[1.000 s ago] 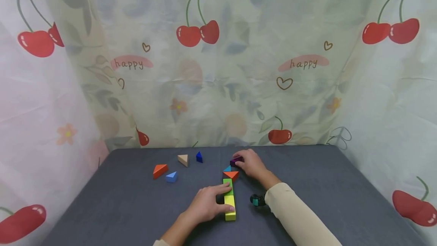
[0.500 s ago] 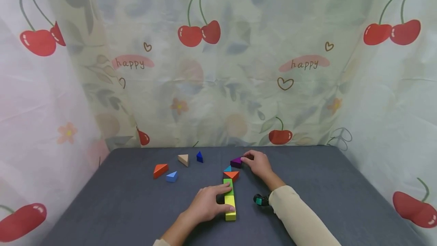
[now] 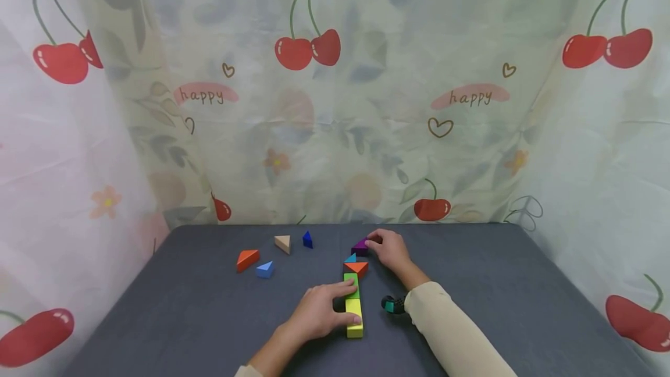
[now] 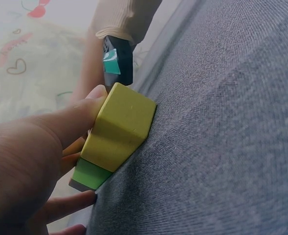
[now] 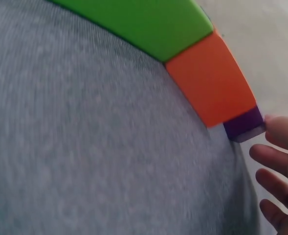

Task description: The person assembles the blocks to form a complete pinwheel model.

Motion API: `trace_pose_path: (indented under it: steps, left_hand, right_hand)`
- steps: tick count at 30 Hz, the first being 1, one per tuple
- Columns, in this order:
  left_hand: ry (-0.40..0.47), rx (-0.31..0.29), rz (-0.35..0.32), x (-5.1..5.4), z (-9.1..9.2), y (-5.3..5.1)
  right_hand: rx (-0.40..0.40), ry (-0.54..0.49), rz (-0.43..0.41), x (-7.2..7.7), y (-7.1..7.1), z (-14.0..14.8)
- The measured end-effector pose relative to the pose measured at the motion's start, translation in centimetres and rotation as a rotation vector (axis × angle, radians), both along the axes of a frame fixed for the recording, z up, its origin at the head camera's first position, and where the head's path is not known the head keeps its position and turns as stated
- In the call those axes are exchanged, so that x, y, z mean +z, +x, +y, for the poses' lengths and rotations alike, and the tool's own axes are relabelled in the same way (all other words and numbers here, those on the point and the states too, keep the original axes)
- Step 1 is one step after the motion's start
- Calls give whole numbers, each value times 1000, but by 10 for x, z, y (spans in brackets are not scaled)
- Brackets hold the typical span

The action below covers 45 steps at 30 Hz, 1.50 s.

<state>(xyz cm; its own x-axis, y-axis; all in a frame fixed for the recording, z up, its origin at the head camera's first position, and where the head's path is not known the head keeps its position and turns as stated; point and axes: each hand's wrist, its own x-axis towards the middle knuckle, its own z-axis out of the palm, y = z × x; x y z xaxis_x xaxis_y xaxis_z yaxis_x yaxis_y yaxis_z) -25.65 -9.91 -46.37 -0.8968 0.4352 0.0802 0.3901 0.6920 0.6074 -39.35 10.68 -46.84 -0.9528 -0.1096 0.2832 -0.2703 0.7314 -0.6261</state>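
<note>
A row of blocks runs away from me in the head view: a yellow block (image 3: 353,309), a green block (image 3: 351,279), an orange triangular block (image 3: 360,266), a light-blue triangular block (image 3: 350,258) and, farthest, a purple triangular block (image 3: 359,247). My left hand (image 3: 314,313) rests on the row, thumb across the yellow block, a finger on the green one. At the far end my right hand (image 3: 392,249) touches the purple block's right side with its fingertips. In the right wrist view its other fingers (image 5: 271,156) are spread and bear nothing.
Left of the row lie loose triangular blocks: an orange-red one (image 3: 248,260), a light-blue one (image 3: 264,270), a wooden one (image 3: 283,244) and a dark-blue one (image 3: 307,239). A dark grey cloth (image 3: 183,319) covers the table. A printed curtain (image 3: 335,132) hangs behind it.
My right hand has let go of the purple block, drawn off to the right, then come back to touch it. The block has shifted slightly left. My left hand has stayed in place.
</note>
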Motion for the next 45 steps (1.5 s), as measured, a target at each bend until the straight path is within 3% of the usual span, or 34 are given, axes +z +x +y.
trace_pose_path:
  steps: [14,25,40,45]
  left_hand:
    - [7,-11,-2,0,2,0]
    - [9,-9,11,0,1,0]
    - [2,-8,8,2,1,1]
    - [4,-6,5,2,1,1]
  right_hand:
    - [55,-1,4,0,0,-15]
    - [100,-32,-59,3,4,-22]
    - [143,-35,-86,4,9,-30]
    - [153,-24,-65,5,10,-30]
